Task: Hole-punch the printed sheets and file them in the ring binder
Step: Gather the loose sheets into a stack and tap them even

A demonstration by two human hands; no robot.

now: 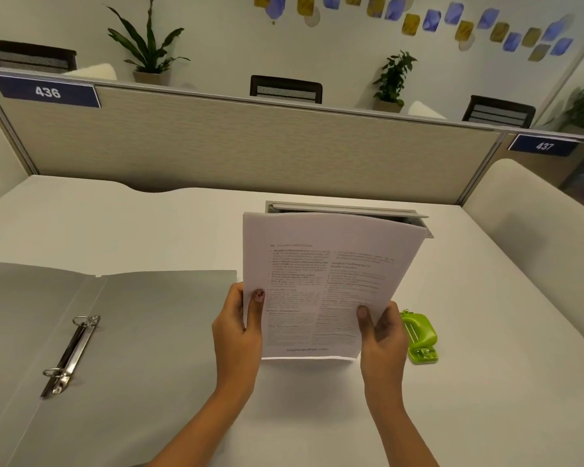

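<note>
I hold a stack of printed sheets (pixel 321 284) upright, its bottom edge resting on the white desk (pixel 183 230). My left hand (pixel 238 326) grips the lower left edge and my right hand (pixel 383 335) grips the lower right edge, thumbs on the front page. A grey ring binder (pixel 142 338) lies flat and wide on the desk at the left, its metal two-ring mechanism (pixel 70 355) with rings closed. A green hole punch (pixel 420 337) sits on the desk just right of my right hand, partly hidden by it.
A metal cable-box lid (pixel 348 210) stands raised behind the sheets. A beige partition (pixel 250 143) with signs 436 and 437 borders the desk's far edge. Low white dividers flank both sides. Chairs and potted plants stand beyond the partition.
</note>
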